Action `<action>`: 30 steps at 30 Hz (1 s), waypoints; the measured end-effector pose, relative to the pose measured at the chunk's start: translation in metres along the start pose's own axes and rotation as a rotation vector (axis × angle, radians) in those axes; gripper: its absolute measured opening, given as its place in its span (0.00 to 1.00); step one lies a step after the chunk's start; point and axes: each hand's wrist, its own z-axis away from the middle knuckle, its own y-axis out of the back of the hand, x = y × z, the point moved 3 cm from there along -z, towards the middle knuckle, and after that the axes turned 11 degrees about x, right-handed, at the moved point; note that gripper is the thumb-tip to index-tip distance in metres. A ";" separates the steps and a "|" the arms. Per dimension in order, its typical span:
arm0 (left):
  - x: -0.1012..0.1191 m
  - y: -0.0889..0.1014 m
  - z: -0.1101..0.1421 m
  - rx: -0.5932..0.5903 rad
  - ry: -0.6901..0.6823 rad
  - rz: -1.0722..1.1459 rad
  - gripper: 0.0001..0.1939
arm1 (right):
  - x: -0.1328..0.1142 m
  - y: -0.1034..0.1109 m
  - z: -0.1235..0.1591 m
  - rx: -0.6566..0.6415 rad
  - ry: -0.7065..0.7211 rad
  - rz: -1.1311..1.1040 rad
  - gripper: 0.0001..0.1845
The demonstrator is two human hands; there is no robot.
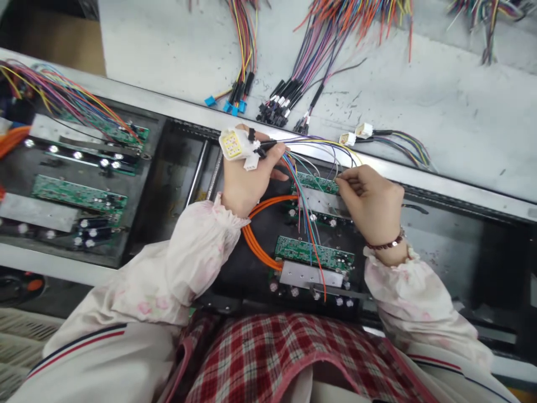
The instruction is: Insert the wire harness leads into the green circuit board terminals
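Observation:
My left hand (pixel 251 179) is closed round a wiring harness just behind its white multi-pin connector (pixel 232 144), whose yellow face points left. From that grip, loose coloured wires (pixel 308 210) fan out to the right and hang down over the circuit boards. My right hand (pixel 367 198) pinches a thin wire end between thumb and forefinger, above the right end of the upper green circuit board (pixel 312 182). Below it lies a second green circuit board (pixel 314 253) with a silver heat sink (pixel 310 274). Orange cable (pixel 255 240) loops beside both boards.
On the left, another black tray (pixel 138 224) carries similar boards with wires. Along the metal ledge (pixel 168 67) lie bundles with blue connectors (pixel 235 106), black connectors (pixel 279 103) and white connectors (pixel 356 133). A rail and a chain track run under the ledge.

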 end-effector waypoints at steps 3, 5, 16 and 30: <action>-0.001 0.001 0.000 -0.018 -0.028 -0.022 0.25 | 0.000 0.000 0.000 0.010 0.008 0.007 0.01; 0.000 0.001 0.001 -0.033 -0.044 -0.017 0.24 | 0.001 0.000 0.000 0.011 0.008 0.008 0.01; 0.004 0.003 0.001 -0.060 -0.083 0.003 0.18 | 0.003 -0.002 -0.001 -0.017 -0.035 0.000 0.01; 0.002 0.001 -0.002 -0.055 -0.054 -0.014 0.22 | -0.042 0.010 -0.005 -0.110 0.140 -0.040 0.06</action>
